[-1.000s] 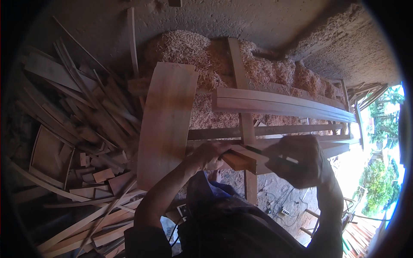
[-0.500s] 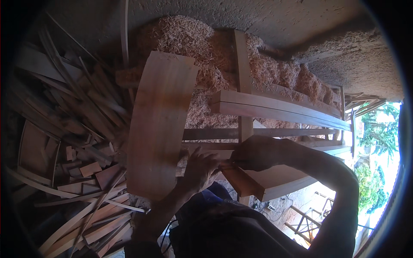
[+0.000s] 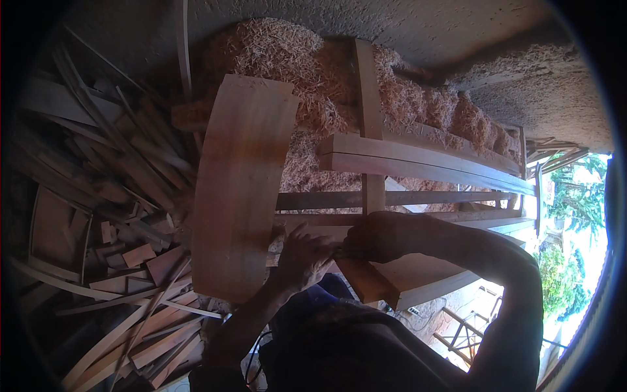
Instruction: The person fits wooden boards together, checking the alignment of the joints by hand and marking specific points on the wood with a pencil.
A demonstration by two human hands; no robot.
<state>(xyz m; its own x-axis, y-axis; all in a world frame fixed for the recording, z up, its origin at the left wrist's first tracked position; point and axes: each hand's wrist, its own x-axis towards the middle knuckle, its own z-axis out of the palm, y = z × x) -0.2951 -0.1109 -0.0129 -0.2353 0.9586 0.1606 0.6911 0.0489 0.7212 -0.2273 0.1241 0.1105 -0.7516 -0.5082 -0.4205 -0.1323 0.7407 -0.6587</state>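
While my left grip and right grip meet at the left end of the thick board, my fingers bunch close together by its corner. The right one is curled inward, but I cannot tell what, if anything, it pinches; the left has its fingers partly spread, and I cannot tell whether it clasps the wood or only rests by it. The thick board lies just in front of my body, its darker end turned toward my left. To do this close work well, I judge it best to brace the left against the wood, move the right in small motions from the wrist, and tilt my knuckles so that the contact point, hidden now, shows. As for edges, the wide board lies just left of my left grip, so a swing that way could knock it. Ahead, the paired beams and the crosspiece limit reaching. The freer room, I think, runs rightward along the thick board, while the heap of offcuts crowds my far left.
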